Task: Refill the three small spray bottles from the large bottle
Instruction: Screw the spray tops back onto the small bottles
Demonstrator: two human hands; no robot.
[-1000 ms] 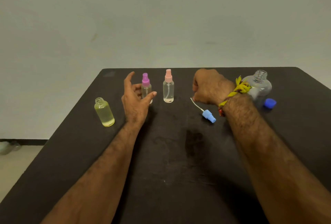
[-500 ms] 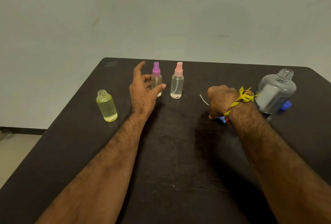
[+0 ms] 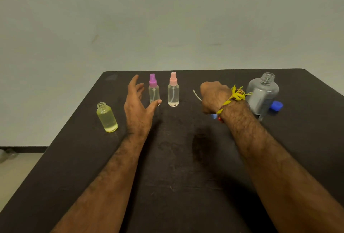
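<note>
Left hand: my left hand [image 3: 138, 110] hovers over the table [image 3: 176, 167] with its fingers [image 3: 134, 84] spread and straight, thumb out toward the purple-capped spray bottle [image 3: 154, 90]; it holds nothing.
Right hand: my right hand [image 3: 214, 97] is curled into a fist, knuckles away from me, closed round the blue spray head [image 3: 214, 116], whose white dip tube [image 3: 197, 95] sticks out to the left.
Right wrist: a yellow thread band [image 3: 235, 96] is tied round it.
Small bottles: the uncapped yellowish bottle [image 3: 107, 117] stands at the left; the pink-capped spray bottle [image 3: 173, 91] stands beside the purple one.
Large bottle: the large bottle [image 3: 262, 95] stands open behind my right wrist, its blue cap [image 3: 276, 105] lying just beside it.
</note>
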